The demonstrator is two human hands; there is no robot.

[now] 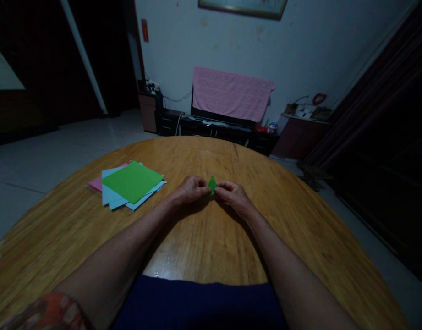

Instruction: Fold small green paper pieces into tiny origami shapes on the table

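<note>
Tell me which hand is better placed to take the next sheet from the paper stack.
Left, probably. The left hand lies closer to the stack of green, blue and pink paper sheets than the right hand does. Both hands pinch the small folded green paper piece, so the left would need to release it first.

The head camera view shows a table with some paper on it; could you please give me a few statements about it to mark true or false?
1. The left hand and right hand pinch a small folded green paper between them. True.
2. The loose paper lies on the person's right. False: the paper stack lies on their left, on the wooden table.
3. A green sheet lies on top, over a light blue sheet and a pink sheet. True.
4. The table top is glass. False: it is wood.
5. A pink towel hangs over a dark screen beyond the table. True.
</note>
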